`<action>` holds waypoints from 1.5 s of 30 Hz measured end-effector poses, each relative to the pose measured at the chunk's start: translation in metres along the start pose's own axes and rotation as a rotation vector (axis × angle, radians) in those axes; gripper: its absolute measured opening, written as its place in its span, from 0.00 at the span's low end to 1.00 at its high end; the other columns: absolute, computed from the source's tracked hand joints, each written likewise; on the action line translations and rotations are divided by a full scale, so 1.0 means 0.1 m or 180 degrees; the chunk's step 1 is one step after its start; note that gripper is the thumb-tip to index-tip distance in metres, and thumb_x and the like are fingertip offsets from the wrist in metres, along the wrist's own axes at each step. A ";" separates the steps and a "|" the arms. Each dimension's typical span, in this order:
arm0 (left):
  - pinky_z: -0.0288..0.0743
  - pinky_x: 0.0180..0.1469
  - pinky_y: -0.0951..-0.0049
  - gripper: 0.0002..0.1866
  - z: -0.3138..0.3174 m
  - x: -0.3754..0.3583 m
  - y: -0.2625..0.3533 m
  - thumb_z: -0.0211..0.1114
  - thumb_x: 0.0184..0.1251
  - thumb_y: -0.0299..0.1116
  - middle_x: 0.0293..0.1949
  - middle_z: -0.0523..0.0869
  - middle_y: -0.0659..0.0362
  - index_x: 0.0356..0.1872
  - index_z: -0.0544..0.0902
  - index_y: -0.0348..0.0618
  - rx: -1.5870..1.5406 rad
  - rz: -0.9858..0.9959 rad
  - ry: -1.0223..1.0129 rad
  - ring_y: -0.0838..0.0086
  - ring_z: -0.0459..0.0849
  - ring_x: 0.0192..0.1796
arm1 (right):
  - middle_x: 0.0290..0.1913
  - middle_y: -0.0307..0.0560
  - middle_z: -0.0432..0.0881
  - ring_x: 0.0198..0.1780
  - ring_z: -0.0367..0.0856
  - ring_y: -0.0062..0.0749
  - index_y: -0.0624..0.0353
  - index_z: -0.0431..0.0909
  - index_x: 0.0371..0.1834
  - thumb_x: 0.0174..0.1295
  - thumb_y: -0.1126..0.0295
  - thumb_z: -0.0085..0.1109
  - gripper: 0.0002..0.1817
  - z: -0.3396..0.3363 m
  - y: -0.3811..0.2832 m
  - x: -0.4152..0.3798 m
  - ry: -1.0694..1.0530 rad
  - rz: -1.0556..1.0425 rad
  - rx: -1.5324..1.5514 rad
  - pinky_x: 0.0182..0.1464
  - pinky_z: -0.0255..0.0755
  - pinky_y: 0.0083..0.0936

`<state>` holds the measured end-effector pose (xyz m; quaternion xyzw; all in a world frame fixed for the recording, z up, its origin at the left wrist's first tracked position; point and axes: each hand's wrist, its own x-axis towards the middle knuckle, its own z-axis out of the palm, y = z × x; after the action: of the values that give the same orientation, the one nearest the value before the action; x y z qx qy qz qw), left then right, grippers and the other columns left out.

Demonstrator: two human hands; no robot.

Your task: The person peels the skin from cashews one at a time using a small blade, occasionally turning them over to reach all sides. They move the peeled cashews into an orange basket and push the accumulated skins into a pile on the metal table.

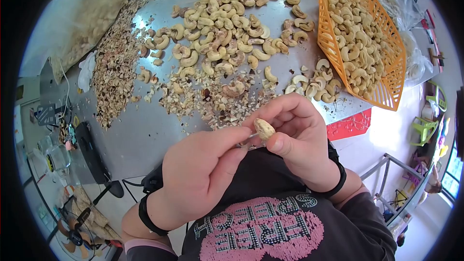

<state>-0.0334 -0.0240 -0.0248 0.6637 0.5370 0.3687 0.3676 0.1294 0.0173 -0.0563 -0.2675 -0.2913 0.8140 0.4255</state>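
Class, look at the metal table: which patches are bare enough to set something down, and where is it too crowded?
Bare metal table lies at the near edge, between the strip of peel scraps and the left hand. A small gap sits between the cashew pile and the orange basket. The middle is crowded with nuts and crumbs.

Left hand (203, 174) covers most of a thin tool; only its tip shows beside the cashew (264, 128). Cashew's near side hidden by right hand's fingers (290, 142). Plastic bag (82, 14) contents blurred. Both forearms cut by near edge. Floor items at right too small to identify.
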 end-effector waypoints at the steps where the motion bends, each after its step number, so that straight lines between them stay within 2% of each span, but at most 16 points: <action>1: 0.70 0.26 0.73 0.14 -0.01 0.02 -0.01 0.60 0.52 0.23 0.30 0.80 0.56 0.42 0.75 0.41 -0.0002 -0.0002 0.0006 0.67 0.78 0.26 | 0.37 0.47 0.76 0.38 0.77 0.27 0.65 0.68 0.40 0.49 0.80 0.60 0.15 -0.01 0.01 0.00 -0.0026 -0.0134 -0.0144 0.42 0.73 0.21; 3: 0.70 0.27 0.73 0.14 -0.03 0.06 -0.02 0.60 0.51 0.23 0.31 0.80 0.56 0.42 0.75 0.40 0.0333 0.0520 -0.0065 0.66 0.78 0.26 | 0.38 0.47 0.76 0.38 0.77 0.27 0.65 0.68 0.39 0.49 0.80 0.61 0.15 -0.01 0.02 0.00 -0.0033 -0.0266 -0.0305 0.42 0.73 0.21; 7: 0.70 0.27 0.73 0.16 0.00 0.01 -0.01 0.60 0.50 0.22 0.32 0.81 0.56 0.43 0.75 0.41 0.0146 0.0279 -0.0026 0.67 0.78 0.26 | 0.38 0.47 0.77 0.39 0.76 0.26 0.66 0.69 0.39 0.47 0.79 0.63 0.16 0.01 0.03 0.00 -0.0056 -0.0505 -0.0507 0.42 0.71 0.22; 10: 0.70 0.26 0.73 0.18 0.05 0.00 -0.01 0.60 0.50 0.22 0.32 0.81 0.56 0.45 0.75 0.40 -0.0001 0.0225 0.0240 0.67 0.79 0.26 | 0.38 0.47 0.77 0.40 0.76 0.26 0.66 0.69 0.39 0.47 0.79 0.63 0.16 0.01 0.04 -0.03 0.0056 -0.0523 -0.0545 0.43 0.70 0.23; 12: 0.70 0.26 0.74 0.20 0.02 0.04 -0.01 0.61 0.49 0.21 0.31 0.81 0.56 0.47 0.75 0.39 0.0279 0.0533 0.0123 0.68 0.78 0.25 | 0.39 0.48 0.77 0.40 0.76 0.26 0.66 0.69 0.39 0.47 0.79 0.63 0.16 0.00 0.04 -0.03 0.0023 -0.0542 -0.0621 0.44 0.70 0.23; 15: 0.70 0.25 0.74 0.21 0.02 0.04 -0.02 0.61 0.48 0.21 0.31 0.81 0.55 0.48 0.74 0.38 0.0359 0.0613 0.0083 0.68 0.78 0.25 | 0.40 0.49 0.77 0.42 0.76 0.28 0.66 0.70 0.39 0.46 0.79 0.63 0.16 0.00 0.05 -0.05 -0.0001 -0.0645 -0.0753 0.46 0.69 0.23; 22: 0.71 0.26 0.75 0.20 0.03 0.05 0.02 0.62 0.46 0.19 0.30 0.81 0.55 0.45 0.76 0.37 0.0417 0.0539 0.0030 0.68 0.79 0.26 | 0.42 0.52 0.76 0.46 0.75 0.31 0.67 0.70 0.39 0.46 0.78 0.63 0.16 0.03 0.08 -0.06 0.0092 -0.0927 -0.0905 0.50 0.69 0.25; 28: 0.71 0.27 0.76 0.20 0.12 0.02 -0.07 0.62 0.45 0.18 0.31 0.81 0.55 0.44 0.77 0.38 0.0519 0.0774 0.0443 0.69 0.79 0.27 | 0.42 0.53 0.76 0.46 0.75 0.32 0.67 0.70 0.38 0.47 0.78 0.63 0.15 0.02 0.11 -0.06 0.0096 -0.0977 -0.0984 0.49 0.70 0.25; 30: 0.71 0.28 0.77 0.19 0.11 0.03 -0.08 0.61 0.47 0.18 0.31 0.81 0.55 0.45 0.77 0.38 0.0825 0.0823 0.0509 0.69 0.79 0.28 | 0.42 0.54 0.75 0.45 0.76 0.32 0.67 0.69 0.38 0.47 0.79 0.62 0.15 0.04 0.13 -0.06 0.0042 -0.1071 -0.1003 0.49 0.70 0.26; 31: 0.71 0.28 0.77 0.19 0.09 0.03 -0.08 0.61 0.47 0.18 0.31 0.81 0.55 0.45 0.77 0.38 0.0825 0.0822 0.0509 0.69 0.79 0.28 | 0.43 0.54 0.75 0.45 0.76 0.32 0.67 0.69 0.39 0.48 0.79 0.62 0.15 0.05 0.13 -0.06 -0.0010 -0.1167 -0.1022 0.48 0.70 0.26; 33: 0.71 0.29 0.77 0.18 0.06 0.05 -0.07 0.60 0.49 0.18 0.31 0.81 0.54 0.45 0.77 0.38 0.0189 0.0397 0.0365 0.69 0.79 0.28 | 0.43 0.54 0.75 0.45 0.76 0.32 0.67 0.68 0.39 0.48 0.79 0.61 0.15 0.05 0.10 -0.03 -0.0054 -0.1064 -0.0929 0.49 0.70 0.26; 35: 0.71 0.29 0.77 0.18 0.02 0.07 -0.05 0.59 0.50 0.19 0.31 0.81 0.54 0.46 0.77 0.39 0.0099 0.0381 0.0326 0.69 0.79 0.28 | 0.44 0.54 0.74 0.45 0.76 0.32 0.67 0.68 0.40 0.49 0.80 0.60 0.15 0.05 0.07 -0.02 -0.0098 -0.0968 -0.0836 0.49 0.70 0.27; 37: 0.71 0.29 0.77 0.18 0.02 0.07 -0.04 0.59 0.51 0.19 0.32 0.81 0.54 0.46 0.77 0.40 0.0006 0.0361 0.0290 0.69 0.79 0.28 | 0.46 0.57 0.73 0.47 0.74 0.32 0.64 0.65 0.41 0.50 0.74 0.61 0.17 0.04 0.05 -0.03 -0.0167 -0.0754 -0.0905 0.50 0.68 0.28; 40: 0.71 0.29 0.77 0.18 0.03 0.05 -0.03 0.59 0.51 0.21 0.32 0.81 0.55 0.47 0.76 0.41 -0.0132 0.0235 0.0236 0.70 0.79 0.28 | 0.44 0.54 0.74 0.46 0.75 0.32 0.67 0.67 0.40 0.49 0.80 0.60 0.16 0.05 0.06 -0.02 -0.0055 -0.0829 -0.0785 0.50 0.70 0.27; 45: 0.70 0.29 0.77 0.18 0.02 0.04 -0.04 0.60 0.51 0.22 0.33 0.82 0.56 0.47 0.76 0.41 -0.0236 0.0190 0.0132 0.70 0.79 0.28 | 0.47 0.58 0.73 0.48 0.74 0.34 0.64 0.66 0.41 0.49 0.76 0.62 0.17 0.02 0.06 -0.03 -0.0127 -0.0753 -0.0907 0.51 0.68 0.29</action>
<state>-0.0326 -0.0196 -0.0291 0.6576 0.5105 0.4128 0.3696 0.1263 0.0113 -0.0588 -0.2727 -0.4415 0.7139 0.4702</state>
